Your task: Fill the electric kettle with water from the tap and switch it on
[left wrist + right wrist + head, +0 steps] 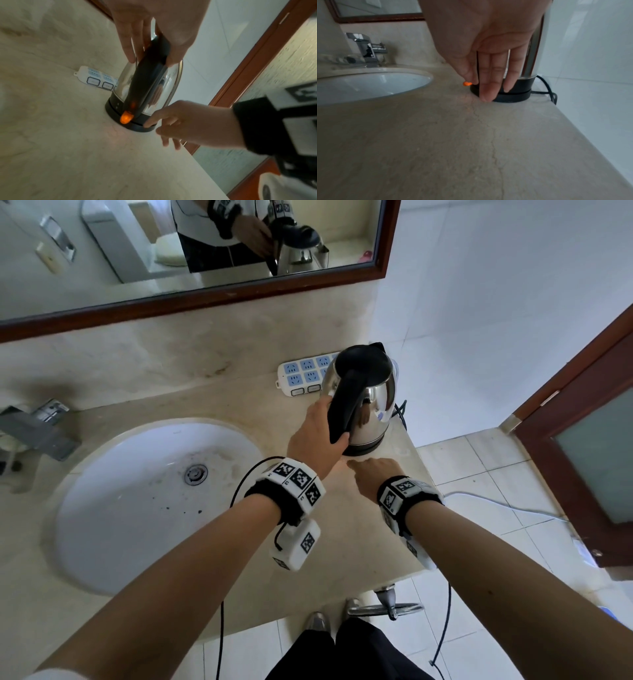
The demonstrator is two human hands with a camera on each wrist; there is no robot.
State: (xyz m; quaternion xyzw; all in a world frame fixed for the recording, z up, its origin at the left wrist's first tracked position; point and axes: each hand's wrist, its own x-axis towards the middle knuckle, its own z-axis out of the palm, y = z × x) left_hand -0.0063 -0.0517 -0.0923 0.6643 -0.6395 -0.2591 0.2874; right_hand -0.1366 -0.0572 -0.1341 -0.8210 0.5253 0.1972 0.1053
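Observation:
A steel electric kettle [380, 392] with a black lid and handle stands on its black base [135, 127] at the right end of the counter. Its switch [126, 118] glows orange at the foot of the handle. My left hand [318, 433] grips the black handle [346, 405], fingers and thumb on either side. My right hand [371, 477] hovers just in front of the base with straight fingers [488, 86] pointing down beside the lit switch [467, 83], holding nothing. The chrome tap [37, 426] stands at the far left behind the basin.
A white oval basin [137, 501] is sunk in the beige counter [342, 542]. A white and blue power strip [305, 374] lies behind the kettle. The kettle's black cord [551, 93] runs off the counter's right edge. A mirror [191, 251] hangs above; a brown door [582, 440] stands right.

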